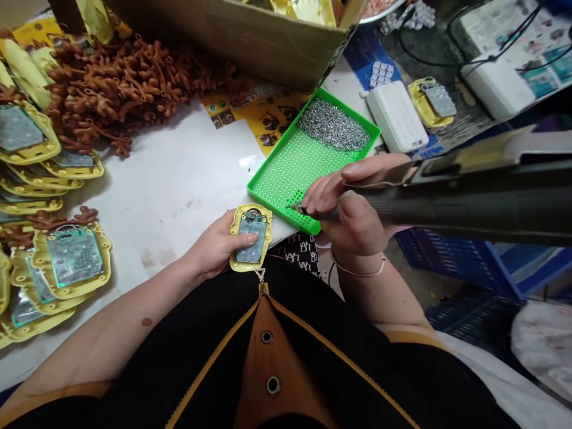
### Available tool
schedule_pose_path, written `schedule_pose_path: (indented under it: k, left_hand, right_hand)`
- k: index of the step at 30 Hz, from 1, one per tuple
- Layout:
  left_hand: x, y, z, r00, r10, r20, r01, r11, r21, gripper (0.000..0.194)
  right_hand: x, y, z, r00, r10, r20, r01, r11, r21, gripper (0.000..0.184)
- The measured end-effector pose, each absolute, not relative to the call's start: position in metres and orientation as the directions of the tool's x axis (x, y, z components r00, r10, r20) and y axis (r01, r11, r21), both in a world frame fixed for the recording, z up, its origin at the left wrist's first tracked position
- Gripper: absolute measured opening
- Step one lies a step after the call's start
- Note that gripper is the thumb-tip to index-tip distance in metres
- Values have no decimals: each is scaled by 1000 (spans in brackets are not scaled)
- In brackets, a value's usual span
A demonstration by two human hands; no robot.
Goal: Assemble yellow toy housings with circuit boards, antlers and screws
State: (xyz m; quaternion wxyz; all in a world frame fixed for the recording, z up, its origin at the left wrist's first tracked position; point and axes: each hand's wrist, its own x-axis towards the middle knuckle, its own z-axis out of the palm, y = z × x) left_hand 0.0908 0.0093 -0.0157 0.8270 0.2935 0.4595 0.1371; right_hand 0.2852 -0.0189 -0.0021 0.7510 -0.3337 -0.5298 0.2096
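My left hand point(218, 241) grips a yellow plastic toy casing half point(251, 238) close to my body, its thumb lying over the grey sheet and green circuit board inside. In my right hand point(353, 208) is a dark power screwdriver point(429, 205), the fingers wrapped around its front end. Its tip points left and hovers over the lower corner of a green perforated tray point(270, 208). Small silver screws point(333, 125) are heaped at the tray's far end. Whether a screw sits on the tip is too small to tell.
Yellow casing halves with circuit boards point(74, 256) are stacked at the left. Brown antler-shaped pieces point(134, 89) lie piled behind them. A cardboard box point(250, 42) stands at the back. Beyond the tray are a white box point(397, 116) and another yellow casing point(431, 104). Blue crates point(469, 262) stand lower right.
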Motion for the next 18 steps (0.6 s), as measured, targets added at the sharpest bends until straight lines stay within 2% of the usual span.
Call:
schedule_pose_path:
  k: [5,10,18]
  left_hand:
    - [93,10,-14,524,494,-693,60,791,609,59]
    - [93,11,-15,536,491,-687,60,790,611,59]
    - [89,8,-16,555,513,-655,33,773,633,53]
  right_hand:
    - [289,-18,-11,329,691,644,25,675,-737,23]
    - [291,-18,-19,341,723,601,64,620,-782,20]
    - [286,-14,-18,335,705,624,90,636,-767,20]
